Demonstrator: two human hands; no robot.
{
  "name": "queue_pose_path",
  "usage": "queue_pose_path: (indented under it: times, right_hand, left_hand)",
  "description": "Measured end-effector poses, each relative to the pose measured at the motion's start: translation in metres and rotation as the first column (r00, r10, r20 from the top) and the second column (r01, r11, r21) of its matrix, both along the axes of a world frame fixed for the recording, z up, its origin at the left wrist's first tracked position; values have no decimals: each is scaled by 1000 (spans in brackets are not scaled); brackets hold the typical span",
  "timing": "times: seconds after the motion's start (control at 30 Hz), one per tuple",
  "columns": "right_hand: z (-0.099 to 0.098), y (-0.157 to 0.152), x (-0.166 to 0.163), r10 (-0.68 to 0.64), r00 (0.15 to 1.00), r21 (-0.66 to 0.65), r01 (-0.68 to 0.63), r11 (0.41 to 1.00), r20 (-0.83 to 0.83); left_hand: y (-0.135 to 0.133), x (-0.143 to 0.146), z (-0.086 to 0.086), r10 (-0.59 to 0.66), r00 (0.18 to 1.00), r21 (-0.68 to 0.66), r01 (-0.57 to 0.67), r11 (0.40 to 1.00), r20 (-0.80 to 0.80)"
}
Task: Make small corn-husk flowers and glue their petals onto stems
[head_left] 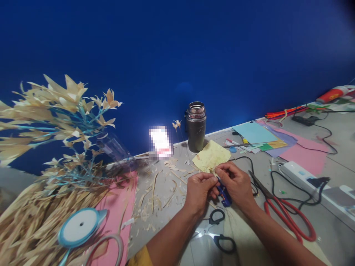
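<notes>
Yellow paper (210,157): near edge pinched by left hand (198,192); right hand (237,184), touching, clamps blue tool (225,196).

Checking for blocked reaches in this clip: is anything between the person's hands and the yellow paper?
Nothing visible. The left hand and right hand pinch the yellow paper at its near corner, the right also holding a blue-handled tool. The black scissors lie nearer the person, not between.

Left hand (200,190) pinching yellow paper (211,157), right hand (237,183) gripping blue tool (225,196), black scissors (219,229) below
</notes>
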State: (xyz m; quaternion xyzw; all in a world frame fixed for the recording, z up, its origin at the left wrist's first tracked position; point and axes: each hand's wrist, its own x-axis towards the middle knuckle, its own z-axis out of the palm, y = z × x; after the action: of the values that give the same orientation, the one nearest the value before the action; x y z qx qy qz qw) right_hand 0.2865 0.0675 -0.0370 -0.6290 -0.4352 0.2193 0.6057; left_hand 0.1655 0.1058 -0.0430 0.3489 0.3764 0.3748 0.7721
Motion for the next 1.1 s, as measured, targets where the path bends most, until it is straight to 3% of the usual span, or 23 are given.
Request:
queue_pose_path:
  times: [0.3,0.5,0.7,0.9,1.1]
  right_hand:
    - [-1,-2,0,53,999,33,-53,998,5]
    - [-1,-8,4,79,994,93,-86,992,70]
    - [-2,-8,3,33,980,132,-59,989,196]
    - [0,-7,2,49,984,94,-66,993,173]
    - [-1,-7,4,102,985,86,-115,990,136]
  left_hand:
    - [-1,-1,1,41,996,122,-31,992,-80]
    - [0,-3,8,168,978,216,-139,967,-121]
    - [-2,-4,4,234,960,339,-171,925,-155]
    - [-5,-6,2,222,959,463,-118,879,-177]
    - [-3,-9,-4,271,942,624,-92,776,-197]
